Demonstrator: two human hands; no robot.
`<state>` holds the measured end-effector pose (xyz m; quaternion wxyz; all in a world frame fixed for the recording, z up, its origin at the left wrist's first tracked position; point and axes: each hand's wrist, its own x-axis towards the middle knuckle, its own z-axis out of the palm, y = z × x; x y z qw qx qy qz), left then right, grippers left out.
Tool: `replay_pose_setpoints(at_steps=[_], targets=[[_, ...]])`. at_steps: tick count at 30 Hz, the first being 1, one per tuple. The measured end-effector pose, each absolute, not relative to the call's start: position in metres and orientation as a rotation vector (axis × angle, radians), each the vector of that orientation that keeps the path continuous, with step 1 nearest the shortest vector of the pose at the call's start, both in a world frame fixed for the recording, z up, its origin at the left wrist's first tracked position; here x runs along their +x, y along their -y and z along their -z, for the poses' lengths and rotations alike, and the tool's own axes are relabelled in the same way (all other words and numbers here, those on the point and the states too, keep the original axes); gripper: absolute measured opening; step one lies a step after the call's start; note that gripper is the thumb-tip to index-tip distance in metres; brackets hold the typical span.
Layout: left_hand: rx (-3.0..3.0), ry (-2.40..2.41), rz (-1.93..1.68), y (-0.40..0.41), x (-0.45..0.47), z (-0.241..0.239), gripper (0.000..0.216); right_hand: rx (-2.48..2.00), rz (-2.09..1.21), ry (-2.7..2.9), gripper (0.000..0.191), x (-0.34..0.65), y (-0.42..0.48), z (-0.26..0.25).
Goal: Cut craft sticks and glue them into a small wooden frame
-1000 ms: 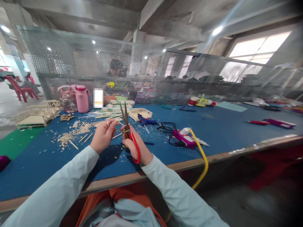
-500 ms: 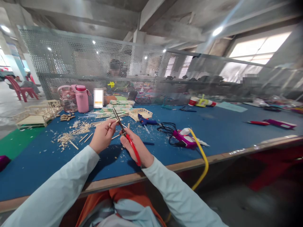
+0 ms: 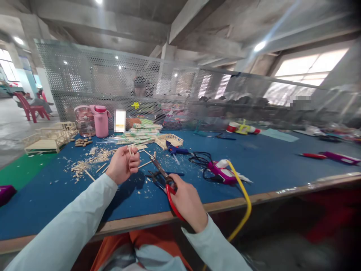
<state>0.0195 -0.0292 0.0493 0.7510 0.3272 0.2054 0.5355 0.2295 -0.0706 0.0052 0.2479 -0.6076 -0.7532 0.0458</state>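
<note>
My left hand (image 3: 123, 164) is closed around a few short wooden sticks (image 3: 131, 150), held upright above the blue table (image 3: 267, 162). My right hand (image 3: 186, 201) grips the red handles of a pair of scissors (image 3: 163, 176). The scissor blades are shut and point up-left toward the left hand, low over the table near its front edge. Wood scraps and cut sticks (image 3: 87, 162) lie scattered to the left of my left hand.
A pink-white glue gun (image 3: 222, 169) with a black cord and a yellow hose (image 3: 244, 195) lies to the right. A blue tool (image 3: 176, 149), a stick tray (image 3: 169, 140), stick models (image 3: 47, 137), pink bottles (image 3: 100, 120) and a mesh screen (image 3: 183, 94) stand behind; a person sits beyond the screen.
My right hand has dropped toward the table's front edge and pulled the scissors away from the sticks, blades now shut. My left hand keeps the sticks raised.
</note>
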Motion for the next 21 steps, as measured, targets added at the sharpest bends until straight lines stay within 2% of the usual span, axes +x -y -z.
replay_pose_setpoints(at_steps=[4,9,13,16,21], targets=[[0.743,-0.518,-1.263,0.029,0.021,-0.05,0.006,-1.591,-0.097,2.053,0.034,0.23,0.073,0.002],[0.873,-0.602,-1.379,0.029,0.026,-0.048,0.019,-1.681,-0.003,1.993,0.034,0.239,0.061,0.004],[1.014,-0.668,-1.333,0.03,0.031,-0.042,0.026,-1.768,0.029,1.893,0.029,0.243,0.048,-0.01],[1.104,-0.711,-1.219,0.031,0.034,-0.037,0.025,-1.465,-0.059,1.766,0.032,0.227,0.042,-0.029],[1.128,-0.703,-1.179,0.029,0.036,-0.031,0.027,-0.863,-0.563,1.788,0.04,0.179,0.017,-0.059]])
